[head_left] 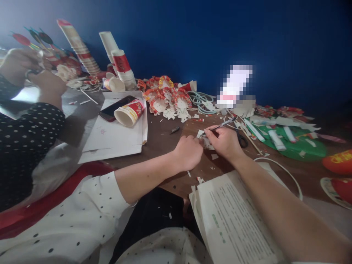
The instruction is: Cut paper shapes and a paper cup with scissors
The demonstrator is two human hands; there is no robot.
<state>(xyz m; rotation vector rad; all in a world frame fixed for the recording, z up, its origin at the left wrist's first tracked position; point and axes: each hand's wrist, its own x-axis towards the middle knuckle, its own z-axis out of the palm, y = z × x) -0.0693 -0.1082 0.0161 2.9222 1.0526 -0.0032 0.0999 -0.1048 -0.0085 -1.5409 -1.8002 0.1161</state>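
My right hand is closed around a pen, its tip pointing down and left. Just left of it, my left hand is curled with the fingertips against a small piece of white paper. The paper lies between both hands and is partly hidden by them. A dark pen cap rests on the table beyond my left hand. Black scissors handles show right behind my right hand.
Cut paper flowers, stacked paper cups and coiled cable line the back. A white board holds a phone and cups. Markers lie on a green disc. A co-worker's hands are at left.
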